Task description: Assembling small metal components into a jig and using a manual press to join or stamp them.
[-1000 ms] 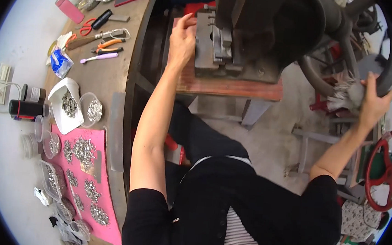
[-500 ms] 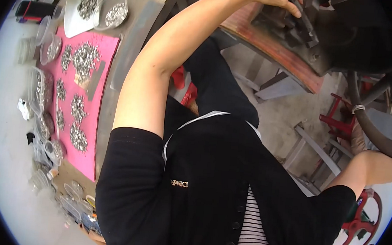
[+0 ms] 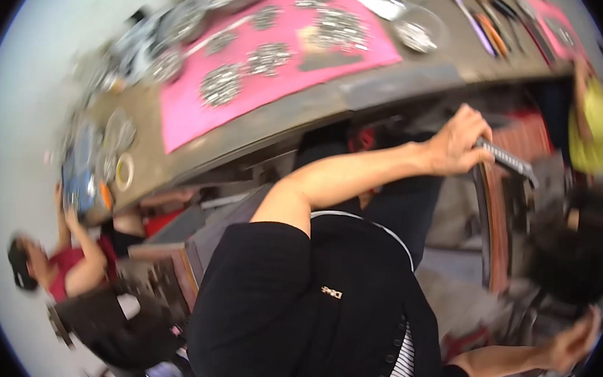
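Note:
My left hand point(image 3: 459, 143) is closed round a narrow metal hand tool point(image 3: 507, 161). The tool has a ridged silver side and dark edges, and its free end points right and down; its exact kind is not clear. The hand is in the air between the long worktable point(image 3: 248, 147) and a bench with a worn reddish edge point(image 3: 494, 232). At the lower right, my right hand point(image 3: 574, 342) is blurred, its fingers seemingly stretched out with nothing visible in them. Above it is a dark, blurred machine point(image 3: 572, 259).
Piles of small shiny metal pieces point(image 3: 221, 85) lie on a pink mat point(image 3: 179, 119), beside clear plastic tubs point(image 3: 420, 29). Pliers-like tools point(image 3: 494, 35) lie farther right. A person in red point(image 3: 72, 270) sits at the left; a person in yellow point(image 3: 599, 127) is at the far right.
My view has swung round toward the worktable. My left hand has left the dark machine and now carries the metal tool. My right hand has come into view.

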`<state>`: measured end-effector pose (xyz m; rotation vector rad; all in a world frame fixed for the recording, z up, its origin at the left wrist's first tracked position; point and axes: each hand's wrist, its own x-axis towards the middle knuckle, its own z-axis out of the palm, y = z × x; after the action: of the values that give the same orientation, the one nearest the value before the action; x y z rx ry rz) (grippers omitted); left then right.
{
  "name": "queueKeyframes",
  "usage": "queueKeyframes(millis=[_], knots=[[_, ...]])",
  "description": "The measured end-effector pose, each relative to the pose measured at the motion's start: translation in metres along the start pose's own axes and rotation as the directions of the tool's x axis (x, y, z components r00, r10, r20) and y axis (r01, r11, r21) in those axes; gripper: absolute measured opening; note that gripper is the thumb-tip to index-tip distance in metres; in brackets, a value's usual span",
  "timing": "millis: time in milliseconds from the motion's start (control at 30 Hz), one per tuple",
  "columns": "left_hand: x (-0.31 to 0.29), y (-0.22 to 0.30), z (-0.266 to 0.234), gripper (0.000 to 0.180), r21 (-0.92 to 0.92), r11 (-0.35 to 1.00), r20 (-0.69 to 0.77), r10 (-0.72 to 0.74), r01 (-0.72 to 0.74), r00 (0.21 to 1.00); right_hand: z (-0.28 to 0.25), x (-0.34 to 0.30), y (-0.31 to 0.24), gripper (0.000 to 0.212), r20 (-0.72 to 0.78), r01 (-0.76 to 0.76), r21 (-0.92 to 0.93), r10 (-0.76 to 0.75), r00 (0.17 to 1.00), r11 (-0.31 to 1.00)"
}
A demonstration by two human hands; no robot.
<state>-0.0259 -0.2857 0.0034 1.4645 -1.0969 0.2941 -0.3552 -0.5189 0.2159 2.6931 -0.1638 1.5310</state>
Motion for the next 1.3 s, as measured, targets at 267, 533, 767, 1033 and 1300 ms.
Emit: queueKeyframes(millis=[267, 533, 767, 1033, 1300], knots=[[-0.071, 0.044, -0.131, 0.033, 0.291, 0.927, -0.311, -0.143, 0.237, 0.94, 0.276, -0.021, -0.165, 0.056, 0.705, -0.589, 0.669, -0.137, 0.696, 0.453], [-0.139, 0.069, -0.215, 0.032, 0.562, 0.707, -0.454, -0.17, 0.429, 0.875, 0.332, -0.005, -0.291, 0.028, 0.566, -0.365, 0.798, -0.387, 0.728, 0.479], [-0.157, 0.059, -0.229, 0.032, 0.63, 0.652, -0.403, -0.19, 0.422, 0.895, 0.351, -0.028, -0.309, 0.031, 0.638, -0.465, 0.753, -0.347, 0.687, 0.466], [-0.149, 0.051, -0.238, 0.031, 0.688, 0.596, -0.359, -0.217, 0.414, 0.908, 0.36, -0.029, -0.312, 0.03, 0.608, -0.459, 0.775, -0.313, 0.73, 0.434], [-0.147, 0.038, -0.239, 0.032, 0.675, 0.605, -0.366, -0.221, 0.422, 0.904, 0.372, -0.024, -0.313, 0.028, 0.577, -0.41, 0.778, -0.281, 0.767, 0.477]])
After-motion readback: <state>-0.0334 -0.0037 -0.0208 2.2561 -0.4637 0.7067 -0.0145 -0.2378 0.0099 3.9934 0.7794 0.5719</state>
